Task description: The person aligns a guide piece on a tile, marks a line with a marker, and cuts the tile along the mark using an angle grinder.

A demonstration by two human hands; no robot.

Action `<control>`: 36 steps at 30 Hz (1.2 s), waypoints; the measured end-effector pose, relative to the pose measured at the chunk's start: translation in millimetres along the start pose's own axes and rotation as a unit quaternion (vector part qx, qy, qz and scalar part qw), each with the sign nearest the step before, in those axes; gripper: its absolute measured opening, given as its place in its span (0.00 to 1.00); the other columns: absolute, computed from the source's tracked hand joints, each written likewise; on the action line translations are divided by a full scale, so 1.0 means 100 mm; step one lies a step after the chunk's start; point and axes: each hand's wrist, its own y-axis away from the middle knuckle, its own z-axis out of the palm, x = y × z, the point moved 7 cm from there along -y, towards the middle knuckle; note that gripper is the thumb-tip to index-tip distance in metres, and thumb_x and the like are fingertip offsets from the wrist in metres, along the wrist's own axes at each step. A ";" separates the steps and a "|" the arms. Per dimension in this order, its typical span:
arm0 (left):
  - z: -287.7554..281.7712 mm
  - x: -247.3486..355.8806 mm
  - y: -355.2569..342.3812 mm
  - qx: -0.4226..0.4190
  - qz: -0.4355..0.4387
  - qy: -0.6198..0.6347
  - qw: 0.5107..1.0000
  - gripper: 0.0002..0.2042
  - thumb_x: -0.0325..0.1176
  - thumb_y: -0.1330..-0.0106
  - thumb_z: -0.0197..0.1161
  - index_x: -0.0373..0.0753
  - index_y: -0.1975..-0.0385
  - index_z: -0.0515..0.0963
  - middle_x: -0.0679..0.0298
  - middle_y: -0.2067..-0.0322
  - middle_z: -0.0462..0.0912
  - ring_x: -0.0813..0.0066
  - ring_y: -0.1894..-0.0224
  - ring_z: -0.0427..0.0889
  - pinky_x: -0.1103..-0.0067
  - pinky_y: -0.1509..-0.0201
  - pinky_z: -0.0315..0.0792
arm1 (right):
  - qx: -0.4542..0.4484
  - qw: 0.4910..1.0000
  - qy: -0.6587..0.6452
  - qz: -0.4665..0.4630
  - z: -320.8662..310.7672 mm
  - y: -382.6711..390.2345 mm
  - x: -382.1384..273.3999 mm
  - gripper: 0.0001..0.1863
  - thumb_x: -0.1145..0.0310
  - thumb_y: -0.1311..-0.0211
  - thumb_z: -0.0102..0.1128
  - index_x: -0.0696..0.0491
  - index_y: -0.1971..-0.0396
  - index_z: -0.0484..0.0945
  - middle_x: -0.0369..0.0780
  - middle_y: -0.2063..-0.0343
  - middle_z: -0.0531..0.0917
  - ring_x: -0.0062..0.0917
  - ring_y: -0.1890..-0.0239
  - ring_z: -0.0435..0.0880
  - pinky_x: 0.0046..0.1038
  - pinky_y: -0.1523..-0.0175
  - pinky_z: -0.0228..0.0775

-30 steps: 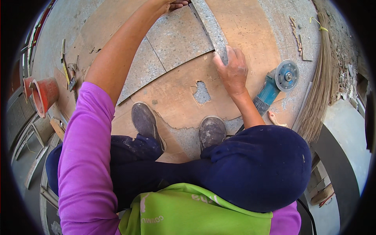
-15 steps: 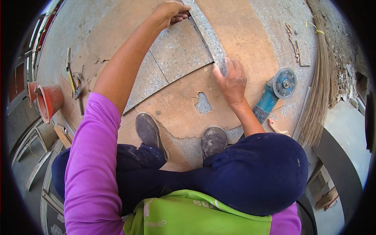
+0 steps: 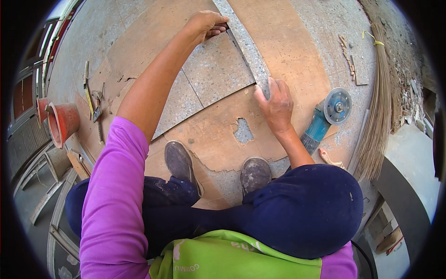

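Observation:
A long, narrow strip of grey speckled tile (image 3: 246,44) runs away from me along the right edge of a larger speckled tile (image 3: 218,67). My right hand (image 3: 277,104) grips its near end, thumb on the left side and fingers on the right. Farther off, my left hand (image 3: 209,25) is closed at the strip's left edge, with index finger and thumb against it and the other fingers curled by the tile's far corner. A dark gap shows between strip and tile. Another speckled tile (image 3: 179,104) adjoins the larger one on its left.
Brown board sheeting (image 3: 292,46) with a torn hole lies beneath. To the right are a blue angle grinder (image 3: 318,122) with its disc facing up, a brush (image 3: 329,157) and a straw broom (image 3: 378,107). Orange buckets (image 3: 65,123) and hand tools (image 3: 95,109) lie left.
The whole scene sits slightly lower in the picture, as the view has shifted. Both hands keep their places on the strip, which shows no clear movement against the tile.

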 end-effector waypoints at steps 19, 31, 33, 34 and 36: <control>-0.58 -0.11 0.62 -0.179 0.050 -0.391 0.901 0.20 0.46 0.35 0.68 0.33 0.57 0.85 0.53 0.64 0.89 0.61 0.67 0.88 0.67 0.63 0.81 | 0.011 0.996 0.040 -0.074 -0.35 0.00 -0.07 0.19 0.64 0.35 0.68 0.59 0.49 0.79 0.51 0.56 0.81 0.48 0.52 0.80 0.44 0.45 0.73; -2.56 -1.64 3.16 -0.079 0.049 -0.452 0.887 0.18 0.48 0.35 0.68 0.35 0.66 0.86 0.46 0.68 0.87 0.47 0.64 0.86 0.60 0.59 0.77 | -0.127 0.940 -0.046 -0.313 -0.56 -0.54 -1.12 0.10 0.74 0.37 0.65 0.57 0.76 0.74 0.44 0.72 0.77 0.41 0.66 0.78 0.41 0.61 0.73; -3.10 -1.63 2.93 0.107 0.015 -0.466 0.878 0.19 0.48 0.35 0.67 0.34 0.65 0.86 0.44 0.68 0.86 0.44 0.66 0.86 0.58 0.58 0.77 | -0.138 0.937 -0.022 -0.321 -0.60 -0.65 -1.13 0.11 0.73 0.37 0.66 0.57 0.76 0.74 0.44 0.72 0.76 0.41 0.67 0.78 0.41 0.62 0.73; -3.36 -1.61 2.80 0.158 0.010 -0.475 0.866 0.19 0.48 0.35 0.67 0.35 0.64 0.86 0.44 0.68 0.86 0.42 0.65 0.86 0.56 0.57 0.77 | -0.155 0.932 -0.008 -0.326 -0.60 -0.69 -1.14 0.11 0.73 0.37 0.66 0.57 0.76 0.74 0.44 0.72 0.76 0.41 0.66 0.79 0.41 0.62 0.73; -3.97 -1.52 2.68 0.276 0.012 -0.477 0.834 0.18 0.48 0.34 0.66 0.35 0.64 0.86 0.43 0.67 0.86 0.41 0.64 0.86 0.55 0.56 0.77 | -0.171 0.923 0.006 -0.344 -0.57 -0.81 -1.22 0.10 0.72 0.36 0.65 0.57 0.75 0.74 0.44 0.72 0.76 0.41 0.66 0.79 0.41 0.63 0.73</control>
